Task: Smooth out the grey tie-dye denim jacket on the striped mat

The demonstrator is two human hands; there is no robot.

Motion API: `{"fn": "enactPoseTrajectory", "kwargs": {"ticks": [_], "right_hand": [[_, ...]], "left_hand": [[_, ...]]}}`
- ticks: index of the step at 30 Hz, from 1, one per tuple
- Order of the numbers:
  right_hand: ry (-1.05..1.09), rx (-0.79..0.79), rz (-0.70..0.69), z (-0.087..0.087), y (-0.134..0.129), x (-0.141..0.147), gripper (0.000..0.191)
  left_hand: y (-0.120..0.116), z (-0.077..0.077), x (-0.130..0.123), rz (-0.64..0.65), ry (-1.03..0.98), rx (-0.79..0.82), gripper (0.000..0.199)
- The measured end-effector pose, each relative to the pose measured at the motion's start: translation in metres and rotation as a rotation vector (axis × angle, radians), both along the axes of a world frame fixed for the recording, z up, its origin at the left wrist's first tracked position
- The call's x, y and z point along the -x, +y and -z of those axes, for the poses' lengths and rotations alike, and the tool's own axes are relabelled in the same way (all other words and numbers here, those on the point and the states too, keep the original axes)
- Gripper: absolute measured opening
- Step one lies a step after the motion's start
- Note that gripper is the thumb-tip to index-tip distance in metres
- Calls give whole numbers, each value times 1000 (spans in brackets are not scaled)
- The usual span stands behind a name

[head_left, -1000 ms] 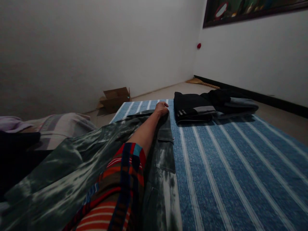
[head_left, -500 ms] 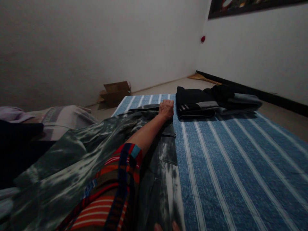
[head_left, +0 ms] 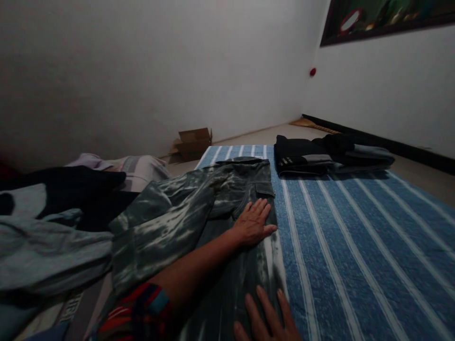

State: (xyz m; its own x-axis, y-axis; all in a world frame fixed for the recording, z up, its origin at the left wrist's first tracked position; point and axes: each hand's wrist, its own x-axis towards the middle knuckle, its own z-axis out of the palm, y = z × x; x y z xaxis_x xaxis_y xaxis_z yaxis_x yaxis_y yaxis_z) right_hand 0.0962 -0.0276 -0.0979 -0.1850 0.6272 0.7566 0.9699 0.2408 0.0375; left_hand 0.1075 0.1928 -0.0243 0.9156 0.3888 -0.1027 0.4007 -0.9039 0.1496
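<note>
The left hand has come back from the far waistband end of the trousers and now lies flat mid-leg, palm down, fingers spread and gripping nothing. The right hand, only fingertips a moment ago, has slid up into view at six o'clock and also lies open on the cloth, holding nothing.

The grey-green washed trousers lie lengthwise along the left strip of the blue striped bedsheet, waistband at twelve o'clock, one leg under both palms. The other leg drapes off toward nine o'clock, rumpled, over the bed's edge.

Risks, as I judge them: that loose leg is the trouble. Its weight hangs off the side, and if either palm lifts, it could drag the whole garment toward nine o'clock. Pressing with flat open hands could also push a crease along the cloth instead of smoothing it, since nothing pins the far end now.

At one o'clock, well apart from the hands, sits a stack of folded dark clothes. A heap of unfolded clothes crowds the nine o'clock side, touching the loose leg, so the two could tangle. A cardboard box rests on the floor beyond.
</note>
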Motion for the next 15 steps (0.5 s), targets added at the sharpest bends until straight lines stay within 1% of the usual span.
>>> {"fn": "enactPoseTrajectory", "kwargs": {"ticks": [3,6,10,13,15], "right_hand": [[-96,-33,-27,-15,-3,-14,21],[-136,-40,-38,-25,-5,-20,22],[-158,-31,-25,-25,-4,-20,25],[-169,-40,-29,-26,-4,-21,27],[-175,-42,-32,-28,-4,-22,27]], "left_hand": [[2,1,-4,2,13,8,73],[-6,-7,-1,-17,22,2,75],[-36,-16,20,-70,16,26,81],[-54,-14,41,-99,38,76,84],[-58,-9,50,-92,44,86,84]]}}
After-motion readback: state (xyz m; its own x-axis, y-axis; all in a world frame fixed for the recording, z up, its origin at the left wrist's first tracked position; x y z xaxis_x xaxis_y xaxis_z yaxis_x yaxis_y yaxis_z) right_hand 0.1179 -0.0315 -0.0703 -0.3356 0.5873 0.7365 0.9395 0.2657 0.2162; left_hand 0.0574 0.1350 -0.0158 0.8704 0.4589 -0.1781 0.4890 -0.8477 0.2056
